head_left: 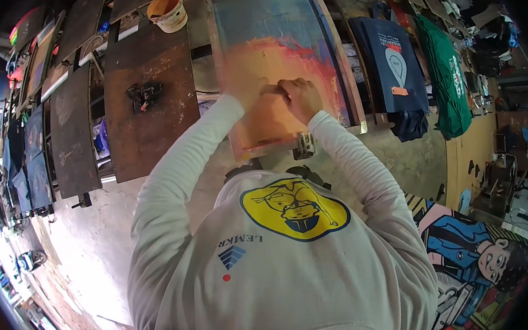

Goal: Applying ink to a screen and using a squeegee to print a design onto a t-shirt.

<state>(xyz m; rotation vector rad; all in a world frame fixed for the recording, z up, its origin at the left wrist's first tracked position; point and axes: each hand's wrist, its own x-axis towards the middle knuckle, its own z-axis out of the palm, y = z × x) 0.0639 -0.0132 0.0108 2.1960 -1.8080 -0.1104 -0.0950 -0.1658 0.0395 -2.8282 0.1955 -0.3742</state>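
A screen printing frame (218, 57) with wooden edges lies in front of me. Its mesh is blue at the far end and smeared with orange and red ink (255, 54) over the middle and near part. Both my hands are over the inked part, side by side. My right hand (301, 99) is curled, knuckles up, around something mostly hidden beneath it. My left hand (247, 93) is bent inward, its fingers closed and hard to tell from the orange behind them. A narrow brownish strip (272, 90) shows between the hands; its kind is unclear.
A stained bucket (168, 14) stands at the frame's far left. Dark boards (151, 112) line the left, one bearing a crumpled black object (144, 96). To the right hang a navy printed bag (394, 61) and green fabric (446, 76). A metal clamp (304, 145) sits at the frame's near edge.
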